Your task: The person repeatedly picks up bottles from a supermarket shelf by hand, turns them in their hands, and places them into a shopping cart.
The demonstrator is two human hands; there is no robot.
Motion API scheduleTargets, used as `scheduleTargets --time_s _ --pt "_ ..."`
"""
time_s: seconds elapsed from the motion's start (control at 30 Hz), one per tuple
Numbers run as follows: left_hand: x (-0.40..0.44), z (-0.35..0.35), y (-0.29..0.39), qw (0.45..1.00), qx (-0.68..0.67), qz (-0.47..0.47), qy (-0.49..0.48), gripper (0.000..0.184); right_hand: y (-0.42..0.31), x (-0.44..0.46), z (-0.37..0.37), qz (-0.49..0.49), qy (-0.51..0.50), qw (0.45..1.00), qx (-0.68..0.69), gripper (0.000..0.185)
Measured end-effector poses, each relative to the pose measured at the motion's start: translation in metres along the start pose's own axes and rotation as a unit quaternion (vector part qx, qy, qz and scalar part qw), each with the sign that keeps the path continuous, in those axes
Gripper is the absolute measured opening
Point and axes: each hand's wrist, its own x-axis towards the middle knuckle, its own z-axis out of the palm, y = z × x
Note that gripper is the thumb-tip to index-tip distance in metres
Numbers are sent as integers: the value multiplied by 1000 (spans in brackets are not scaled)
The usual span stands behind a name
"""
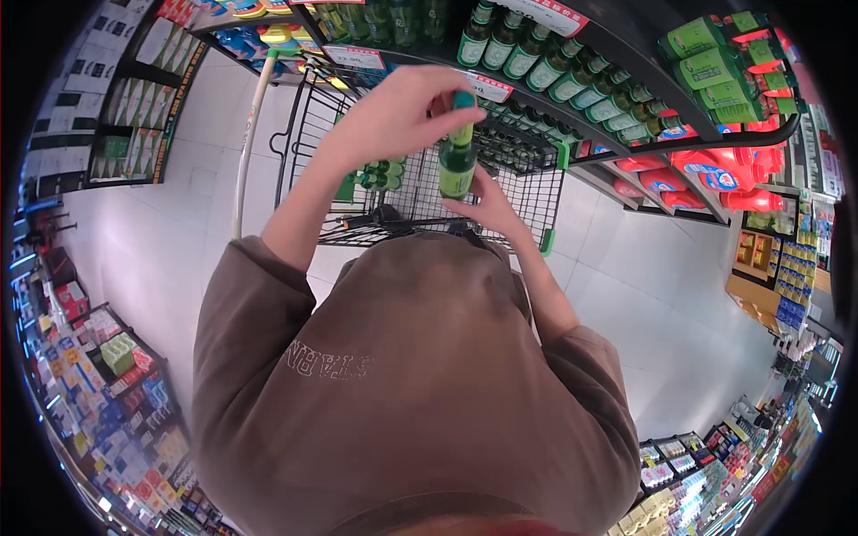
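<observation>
A green glass bottle [457, 170] with a light green label stands nearly upright over the shopping cart [542, 179]. My left hand [407, 112] is closed around the bottle's neck, with its thumb lying across just below the cap. Low on the bottle, my right hand [490, 205] holds it near the base, fingers on its right side and thumb beneath. The cart is a black wire basket with green corner pieces. Several green bottles or cans [380, 174] lie in a group in its left part, partly behind my left forearm.
Ahead, a shelf carries rows of green bottles [559, 76] above price tags [487, 87]. Green packs [715, 71] sit at the upper right, over red bottles [724, 170]. A white pole [252, 143] rises left of the cart. Stacked cartons [143, 107] stand far left.
</observation>
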Motion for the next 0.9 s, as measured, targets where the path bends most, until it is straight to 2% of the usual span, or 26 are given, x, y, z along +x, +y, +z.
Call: scheduleTargets --time_s 0.03,0.07,0.1,0.13,0.2,0.23,0.27,0.3,0.33,0.37,0.4,0.47,0.5,0.73,0.83,0.9 --pt "6 -4 7 999 21 -4 27 21 -1 -7 9 -1 34 998 54 61" --pt "12 -5 10 998 42 -9 55 22 -4 -13 12 -5 30 998 54 61" --pt "18 -3 8 996 21 -12 90 24 -10 -19 14 -18 39 997 66 59" --pt "24 -7 9 996 9 -55 77 28 -18 -23 16 -33 47 995 78 58" --pt "35 -1 -2 987 -73 -36 140 37 -32 -30 17 -69 55 994 64 52" --pt "35 6 -1 987 -70 -33 140 37 -38 -32 15 -56 -49 972 224 48" --pt "36 12 0 968 -213 -44 126 39 -46 -33 12 -43 -152 914 374 45" --pt "37 15 5 929 -351 -52 109 42 -56 -34 13 -49 -152 914 372 45" --pt "33 16 8 911 -400 -79 57 48 -68 -37 18 -36 -219 829 513 43" --pt "30 22 15 920 -375 -83 76 49 -74 -39 22 -20 -278 718 637 41" --pt "28 27 21 928 -350 -87 96 51 -73 -39 21 -24 -277 720 636 41" --pt "31 34 24 935 -328 -78 111 53 -72 -36 19 -32 -433 505 746 39" --pt "32 36 26 933 -334 -72 109 54 -74 -37 20 -37 -444 482 755 37" --pt "36 42 29 937 -328 -69 95 53 -72 -41 11 -40 -465 480 743 37" --pt "36 42 29 934 -337 -80 86 50 -73 -44 10 -44 -440 517 733 38" --pt "34 41 30 934 -341 -81 76 48 -74 -50 4 -3 -337 636 694 35"
